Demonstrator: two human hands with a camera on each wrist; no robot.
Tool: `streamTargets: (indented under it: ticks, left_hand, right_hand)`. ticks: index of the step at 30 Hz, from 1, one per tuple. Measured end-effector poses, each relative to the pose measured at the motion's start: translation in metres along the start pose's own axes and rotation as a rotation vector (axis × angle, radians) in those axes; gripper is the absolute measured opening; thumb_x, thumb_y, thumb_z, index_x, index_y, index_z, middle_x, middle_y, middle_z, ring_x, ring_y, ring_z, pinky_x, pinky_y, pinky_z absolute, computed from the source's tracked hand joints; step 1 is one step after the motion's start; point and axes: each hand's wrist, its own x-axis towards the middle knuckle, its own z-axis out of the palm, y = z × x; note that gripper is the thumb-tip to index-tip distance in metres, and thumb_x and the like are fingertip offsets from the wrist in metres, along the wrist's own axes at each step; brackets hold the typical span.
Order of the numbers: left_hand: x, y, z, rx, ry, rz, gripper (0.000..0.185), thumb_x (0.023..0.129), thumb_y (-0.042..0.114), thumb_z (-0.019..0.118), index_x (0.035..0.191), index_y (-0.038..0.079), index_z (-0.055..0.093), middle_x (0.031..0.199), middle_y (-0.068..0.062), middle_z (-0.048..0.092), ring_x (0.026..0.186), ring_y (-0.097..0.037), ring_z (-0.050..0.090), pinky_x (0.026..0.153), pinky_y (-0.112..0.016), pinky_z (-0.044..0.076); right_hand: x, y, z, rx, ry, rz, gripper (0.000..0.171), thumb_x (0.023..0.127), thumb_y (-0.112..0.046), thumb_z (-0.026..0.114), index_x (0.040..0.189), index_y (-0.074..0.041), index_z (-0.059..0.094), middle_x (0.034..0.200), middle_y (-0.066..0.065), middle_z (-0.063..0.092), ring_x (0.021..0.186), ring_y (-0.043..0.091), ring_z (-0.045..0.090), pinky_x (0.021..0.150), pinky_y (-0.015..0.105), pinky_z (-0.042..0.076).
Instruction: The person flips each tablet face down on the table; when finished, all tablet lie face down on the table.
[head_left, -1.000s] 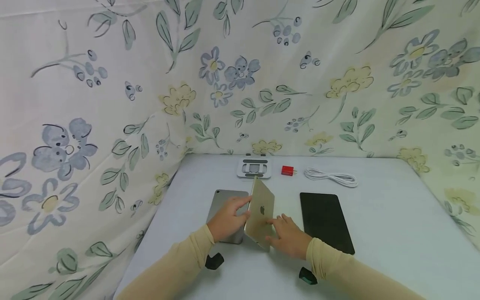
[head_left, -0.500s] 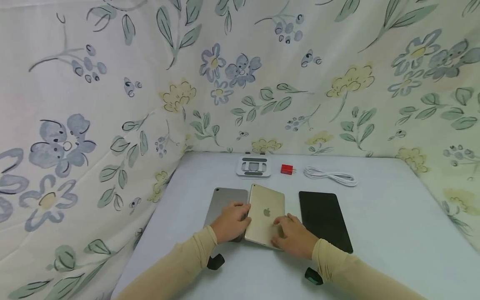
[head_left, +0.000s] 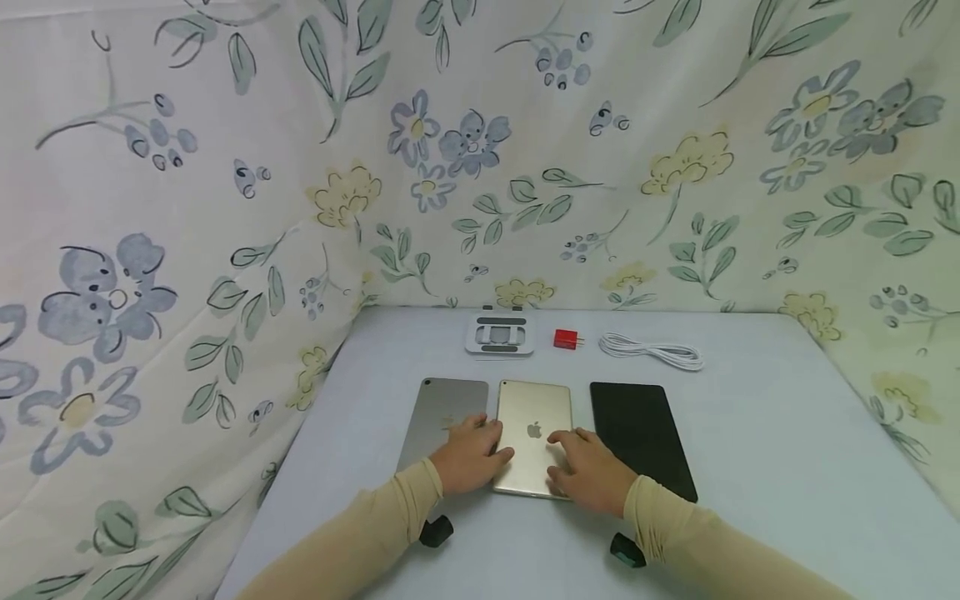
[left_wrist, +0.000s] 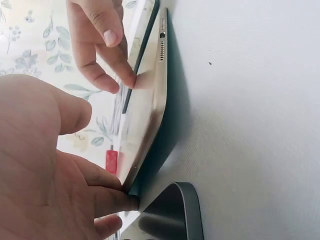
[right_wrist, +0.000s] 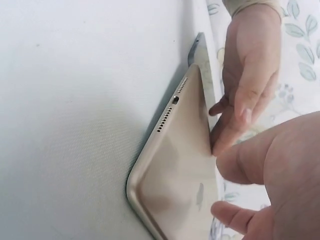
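Note:
A gold tablet (head_left: 534, 417) lies back up, its logo showing, between a grey tablet (head_left: 442, 421) on the left and a black-screened tablet (head_left: 641, 437) on the right. My left hand (head_left: 471, 457) is at the gold tablet's left edge. In the left wrist view its fingertips (left_wrist: 131, 201) are right at that edge, the thumb held apart. My right hand (head_left: 592, 471) is over the gold tablet's lower right part, fingers loosely bent and spread. The right wrist view shows the port and speaker holes along the gold tablet's near end (right_wrist: 176, 100).
Behind the tablets stand a white folding stand (head_left: 500, 335), a red charger plug (head_left: 566, 339) and a coiled white cable (head_left: 651, 350). A floral cloth (head_left: 480, 167) hangs around the back and left of the white table (head_left: 780, 433).
The gold tablet, tilted up on its left edge a second ago, has come down to lie back up. My right hand moved slightly right, and the left hand's fingers loosened at the edge.

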Motion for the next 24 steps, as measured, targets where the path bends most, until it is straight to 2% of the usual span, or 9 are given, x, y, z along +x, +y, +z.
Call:
streamTargets:
  ticks: [4, 8, 14, 19, 24]
  left_hand:
    - [0.001, 0.005, 0.006, 0.015, -0.045, -0.012, 0.066, 0.112, 0.043, 0.050, 0.160, -0.001, 0.045, 0.163, -0.019, 0.045, 0.157, -0.039, 0.029, 0.122, -0.064, 0.028]
    - [0.003, 0.013, 0.010, 0.063, -0.092, -0.010, 0.068, 0.114, 0.042, 0.046, 0.162, -0.006, 0.038, 0.168, -0.022, 0.036, 0.160, -0.038, 0.019, 0.126, -0.062, 0.019]
    - [0.007, 0.029, 0.012, 0.140, -0.110, 0.024, 0.069, 0.114, 0.039, 0.045, 0.162, -0.010, 0.032, 0.170, -0.026, 0.026, 0.161, -0.041, 0.012, 0.126, -0.063, 0.017]
    - [0.011, 0.044, 0.016, 0.217, -0.121, 0.116, 0.072, 0.114, 0.042, 0.046, 0.166, -0.005, 0.028, 0.174, -0.022, 0.019, 0.163, -0.037, 0.009, 0.126, -0.063, 0.017]
    - [0.015, 0.061, 0.019, 0.275, -0.156, 0.204, 0.073, 0.113, 0.046, 0.047, 0.167, 0.000, 0.030, 0.175, -0.018, 0.022, 0.163, -0.035, 0.012, 0.127, -0.060, 0.019]
  right_hand:
    - [-0.004, 0.004, -0.001, -0.018, 0.018, -0.005, 0.043, 0.104, -0.022, 0.069, 0.145, -0.011, 0.060, 0.149, 0.014, 0.061, 0.149, 0.045, 0.039, 0.115, 0.070, 0.037]
    - [-0.007, 0.009, -0.004, -0.059, 0.046, -0.013, 0.046, 0.105, -0.020, 0.067, 0.149, -0.010, 0.057, 0.148, 0.015, 0.062, 0.148, 0.043, 0.043, 0.115, 0.066, 0.039]
    - [-0.010, 0.022, -0.014, -0.127, 0.128, -0.016, 0.049, 0.105, -0.014, 0.063, 0.152, -0.004, 0.055, 0.148, 0.020, 0.062, 0.144, 0.048, 0.048, 0.120, 0.063, 0.034]
    - [-0.015, 0.047, -0.032, -0.140, 0.186, 0.019, 0.052, 0.105, -0.015, 0.061, 0.154, 0.001, 0.052, 0.151, 0.026, 0.057, 0.143, 0.052, 0.046, 0.118, 0.066, 0.035]
    - [-0.023, 0.077, -0.055, -0.073, 0.212, 0.094, 0.056, 0.106, -0.018, 0.058, 0.156, 0.002, 0.047, 0.153, 0.030, 0.053, 0.143, 0.054, 0.045, 0.114, 0.071, 0.038]
